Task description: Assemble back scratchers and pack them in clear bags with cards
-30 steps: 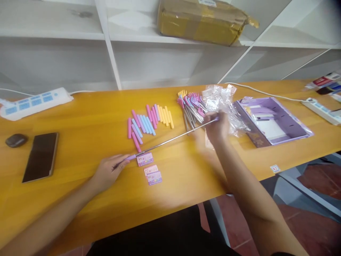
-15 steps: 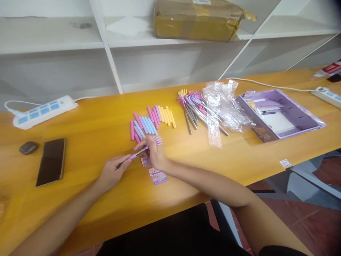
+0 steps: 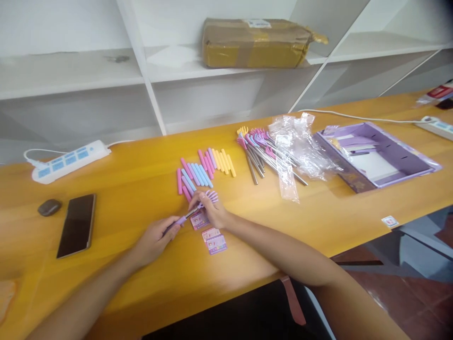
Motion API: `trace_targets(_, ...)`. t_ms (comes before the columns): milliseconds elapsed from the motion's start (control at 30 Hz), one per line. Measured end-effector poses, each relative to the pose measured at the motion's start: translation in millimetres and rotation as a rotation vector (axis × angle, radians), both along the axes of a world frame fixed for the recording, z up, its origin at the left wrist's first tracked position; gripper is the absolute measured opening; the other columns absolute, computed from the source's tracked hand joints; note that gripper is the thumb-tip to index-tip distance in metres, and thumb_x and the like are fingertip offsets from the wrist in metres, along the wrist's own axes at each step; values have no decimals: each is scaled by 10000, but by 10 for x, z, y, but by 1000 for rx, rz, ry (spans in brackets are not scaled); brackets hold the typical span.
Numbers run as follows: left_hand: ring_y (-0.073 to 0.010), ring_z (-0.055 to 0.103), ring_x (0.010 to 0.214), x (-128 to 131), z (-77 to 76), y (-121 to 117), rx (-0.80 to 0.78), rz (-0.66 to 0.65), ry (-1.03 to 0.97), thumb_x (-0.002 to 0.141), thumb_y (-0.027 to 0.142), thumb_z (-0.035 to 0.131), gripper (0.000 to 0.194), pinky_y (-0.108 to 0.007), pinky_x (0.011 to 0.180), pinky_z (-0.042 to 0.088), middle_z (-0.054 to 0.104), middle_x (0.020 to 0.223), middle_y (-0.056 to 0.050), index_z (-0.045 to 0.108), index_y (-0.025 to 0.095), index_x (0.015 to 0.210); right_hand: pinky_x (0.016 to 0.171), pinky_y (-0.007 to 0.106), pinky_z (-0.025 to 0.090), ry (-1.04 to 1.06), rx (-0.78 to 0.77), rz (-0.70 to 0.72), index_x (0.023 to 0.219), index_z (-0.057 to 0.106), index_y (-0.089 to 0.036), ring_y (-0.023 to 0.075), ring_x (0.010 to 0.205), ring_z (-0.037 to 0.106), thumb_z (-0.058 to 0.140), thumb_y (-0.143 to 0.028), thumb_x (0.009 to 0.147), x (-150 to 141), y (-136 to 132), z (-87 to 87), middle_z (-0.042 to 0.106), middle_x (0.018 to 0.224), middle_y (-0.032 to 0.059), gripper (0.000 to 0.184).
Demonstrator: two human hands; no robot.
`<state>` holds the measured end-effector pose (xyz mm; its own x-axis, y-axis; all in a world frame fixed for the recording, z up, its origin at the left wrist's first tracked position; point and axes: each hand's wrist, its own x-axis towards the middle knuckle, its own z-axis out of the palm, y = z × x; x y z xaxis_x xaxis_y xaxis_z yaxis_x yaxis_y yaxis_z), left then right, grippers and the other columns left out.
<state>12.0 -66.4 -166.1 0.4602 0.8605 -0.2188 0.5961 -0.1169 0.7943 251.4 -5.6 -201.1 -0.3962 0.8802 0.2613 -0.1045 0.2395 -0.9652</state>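
My left hand (image 3: 155,238) grips the purple handle of a small telescopic back scratcher (image 3: 193,212), now pushed in short. My right hand (image 3: 211,211) pinches its other end, just below the purple claw head (image 3: 212,195). Both hands rest on the yellow table (image 3: 141,160) over three small pink and purple cards (image 3: 214,241). Just beyond lies a row of pink, blue, purple and yellow sleeves (image 3: 204,169). Further right is a pile of several more scratchers (image 3: 260,151) with metal shafts.
Crumpled clear plastic bags (image 3: 295,141) lie beside an open purple box (image 3: 378,158). A phone (image 3: 77,225) and a dark earbud case (image 3: 49,207) sit at left, a white power strip (image 3: 69,158) behind them. A brown parcel (image 3: 256,41) rests on the white shelf.
My right hand came left from the scratcher pile, pushing the long extended rod in until it collapsed short between both hands. The view shifted slightly.
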Motion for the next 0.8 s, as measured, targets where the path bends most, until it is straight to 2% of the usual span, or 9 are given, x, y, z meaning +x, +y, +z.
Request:
trace_targets(200,-187,564,813,4,51,9,-49,-50,-41,1125,512,383,385,-295,778,453,631,911,-7,634,221,1138,671,303,435,-7,13,31,833,754,-167,162,702,560,291,-678,1116,10,25,8,644,784,60,746)
trace_targets(333,-175,495,743,2,74,22,-98,-19,-30,1113,567,380,420,-287,707,414,539,834,16,582,220,989,667,296,444,3,15,40,830,749,-161,157,698,572,298,-665,1122,-1,20,3,663,784,62,737)
trace_targets(500,-160,428,686,-17,9,22,-119,28,-25,1103,612,392,468,-282,649,359,444,768,36,476,227,851,600,276,428,35,-40,57,852,767,-152,135,632,553,322,-688,1108,1,78,42,664,775,55,742)
trace_targets(667,-159,390,639,-34,-28,13,-129,55,-34,1103,648,339,496,-286,619,356,405,727,47,462,237,853,558,276,405,44,-70,-64,730,758,-165,137,621,531,353,-751,1055,229,330,320,644,721,60,783)
trace_targets(800,-174,456,683,-14,8,19,-65,-5,32,1112,620,323,491,-292,668,390,468,750,32,475,236,848,532,274,384,84,-72,-234,629,709,-184,136,570,479,418,-778,998,754,561,567,547,598,43,757)
